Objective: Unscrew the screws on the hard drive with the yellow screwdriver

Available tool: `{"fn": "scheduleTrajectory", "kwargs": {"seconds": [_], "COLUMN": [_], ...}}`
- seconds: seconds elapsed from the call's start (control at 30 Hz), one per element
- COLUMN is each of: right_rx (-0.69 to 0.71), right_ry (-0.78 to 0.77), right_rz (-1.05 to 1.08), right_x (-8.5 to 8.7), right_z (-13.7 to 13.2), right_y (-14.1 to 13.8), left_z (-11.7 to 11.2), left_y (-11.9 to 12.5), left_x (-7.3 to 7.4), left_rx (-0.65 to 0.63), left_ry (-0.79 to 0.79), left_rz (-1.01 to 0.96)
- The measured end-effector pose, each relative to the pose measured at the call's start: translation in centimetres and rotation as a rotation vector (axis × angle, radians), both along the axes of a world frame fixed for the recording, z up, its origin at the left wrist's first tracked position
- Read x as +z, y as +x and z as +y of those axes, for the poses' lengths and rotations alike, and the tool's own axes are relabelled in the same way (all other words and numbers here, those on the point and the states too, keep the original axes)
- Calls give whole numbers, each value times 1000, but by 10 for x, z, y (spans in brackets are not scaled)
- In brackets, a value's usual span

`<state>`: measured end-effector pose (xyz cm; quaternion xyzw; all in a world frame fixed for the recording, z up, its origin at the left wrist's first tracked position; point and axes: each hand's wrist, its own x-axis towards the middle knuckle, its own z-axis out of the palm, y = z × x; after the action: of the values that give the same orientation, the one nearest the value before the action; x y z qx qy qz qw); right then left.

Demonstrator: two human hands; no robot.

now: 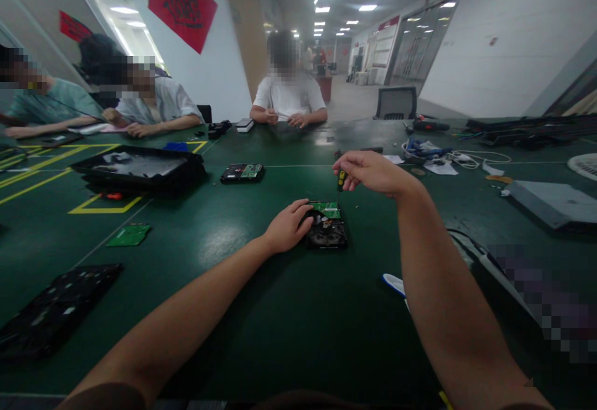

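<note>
A long dark-green counter (261,310) fills a bright hall lit by ceiling panels, with three other people seated along its far edge. A hard drive (329,234) lies on the counter straight ahead, its green circuit board facing up. The left hand (288,226) rests on the drive's left edge. Its fingers are loosely curved over the top, pressing down rather than gripping. The right hand (370,172) hovers just above and behind the drive, closed around the yellow-and-black handle of a screwdriver (342,180), which points down toward the board.

By count there are two drives, this one and a second hard drive (242,173) lying well apart, farther up the counter. There is also one loose green board (129,234) off to the left and two black trays, the far tray (140,170) and the near tray (51,307).

Both forearms reach forward from the bottom edge. The left runs low over the counter, while the right is raised, bent at the wrist so that the hand turns inward.
</note>
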<state>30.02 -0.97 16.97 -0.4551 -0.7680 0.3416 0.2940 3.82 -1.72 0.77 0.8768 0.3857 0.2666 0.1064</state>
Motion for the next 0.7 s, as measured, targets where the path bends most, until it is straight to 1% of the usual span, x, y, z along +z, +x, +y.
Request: {"fn": "scheduleTrajectory", "kwargs": {"seconds": [0.03,0.1,0.2,0.27,0.33,0.4,0.57,0.7], "right_rx": [-4,-25,-100,-148,-173,-170,-75,-73], "right_ry": [12,86,212,241,236,217,168,128], "right_rz": [-4,-57,-145,-180,-203,-183,-76,-74], "right_x": [-1,-1,-2,-3,-4,-7,-11,-11], "right_z": [1,3,5,6,6,6,7,7], "right_y": [1,2,3,1,-3,-7,-11,-8], "left_z": [0,0,0,1,2,2,3,2], "left_y": [0,0,-1,-1,-1,0,-1,-1], "left_x": [0,0,0,-1,-1,-3,-4,-2], "left_rx": [0,0,2,2,1,3,-2,0], "left_ry": [0,0,-3,-4,2,7,8,-1], "left_rz": [-1,-1,3,9,12,14,9,11]}}
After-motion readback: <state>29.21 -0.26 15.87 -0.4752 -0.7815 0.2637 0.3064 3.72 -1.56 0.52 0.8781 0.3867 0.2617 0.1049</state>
